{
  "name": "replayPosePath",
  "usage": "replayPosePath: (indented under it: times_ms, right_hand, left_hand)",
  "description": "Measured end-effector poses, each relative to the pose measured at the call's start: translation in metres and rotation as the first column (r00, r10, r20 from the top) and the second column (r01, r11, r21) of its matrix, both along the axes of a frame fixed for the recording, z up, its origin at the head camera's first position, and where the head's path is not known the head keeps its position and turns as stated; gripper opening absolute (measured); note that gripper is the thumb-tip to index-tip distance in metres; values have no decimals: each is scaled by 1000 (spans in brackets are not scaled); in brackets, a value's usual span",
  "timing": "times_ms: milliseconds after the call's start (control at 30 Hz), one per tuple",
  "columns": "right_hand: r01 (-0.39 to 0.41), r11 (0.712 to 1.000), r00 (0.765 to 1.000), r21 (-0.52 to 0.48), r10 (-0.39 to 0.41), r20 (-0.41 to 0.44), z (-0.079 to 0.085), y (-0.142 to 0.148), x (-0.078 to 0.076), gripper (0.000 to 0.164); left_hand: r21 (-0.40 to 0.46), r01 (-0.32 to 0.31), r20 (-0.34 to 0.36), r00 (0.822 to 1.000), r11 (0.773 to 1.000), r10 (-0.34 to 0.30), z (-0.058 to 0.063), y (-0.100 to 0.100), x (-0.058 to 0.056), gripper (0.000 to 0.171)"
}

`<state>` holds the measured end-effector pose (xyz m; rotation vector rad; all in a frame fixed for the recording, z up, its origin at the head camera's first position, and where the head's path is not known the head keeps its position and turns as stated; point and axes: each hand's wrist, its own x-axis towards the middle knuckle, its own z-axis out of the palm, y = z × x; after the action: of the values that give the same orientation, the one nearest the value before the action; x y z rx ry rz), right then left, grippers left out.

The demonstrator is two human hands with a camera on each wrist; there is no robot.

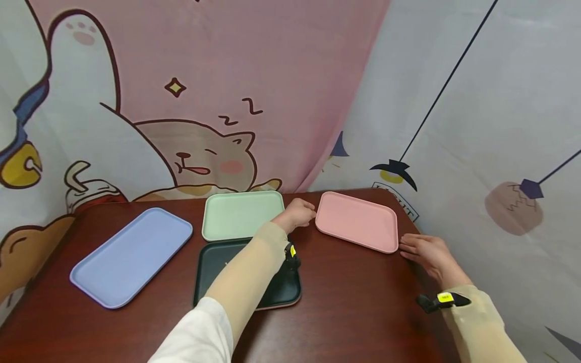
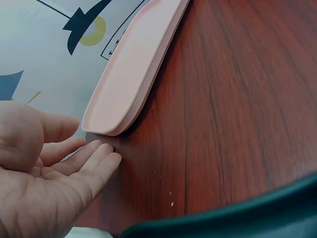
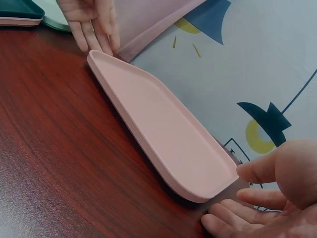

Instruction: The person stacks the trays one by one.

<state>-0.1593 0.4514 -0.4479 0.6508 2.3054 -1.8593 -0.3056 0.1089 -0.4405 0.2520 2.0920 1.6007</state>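
Note:
A pink rectangular tray (image 1: 356, 222) lies flat at the back right of the table. By its left end is my left hand (image 1: 299, 214), its fingers relaxed and slightly bent near the corner. My right hand (image 1: 427, 253) is at the opposite end, thumb (image 3: 257, 171) close to the rim and fingers (image 3: 233, 215) extended low beside it. Neither hand grips the tray; whether the right thumb touches it I cannot tell. In the left wrist view the left fingertips (image 2: 111, 156) are just short of the tray's end.
A light green tray (image 1: 242, 214) lies at the back, behind a dark green tray (image 1: 211, 267) partly covered by my left forearm. A pink edge (image 3: 20, 22) shows under the dark one. The blue tray (image 1: 131, 257) lies left on the brown table (image 1: 354, 312). Printed cloth (image 1: 295, 75) hangs behind.

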Motion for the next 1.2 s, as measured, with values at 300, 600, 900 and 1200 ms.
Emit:
replayPosePath:
  times_ms: [300, 600, 900, 1200]
  right_hand:
    - [-36, 999, 999, -8, 36, -3, 3, -4, -5, 61]
    - [-54, 998, 998, 22, 55, -31, 3, -9, -8, 55]
    - [-46, 998, 999, 34, 47, -22, 2, -13, -9, 57]
    - [-4, 999, 1000, 52, 5, -14, 5, -14, -7, 59]
  left_hand:
    - [-36, 3, -62, 998, 999, -5, -2, 9, -4, 42]
    - [54, -55, 8, 998, 997, 54, -7, 7, -4, 44]
    - [90, -75, 92, 994, 993, 67, -9, -2, -1, 42]
    - [141, -62, 131, 990, 988, 44, -1, -5, -1, 36]
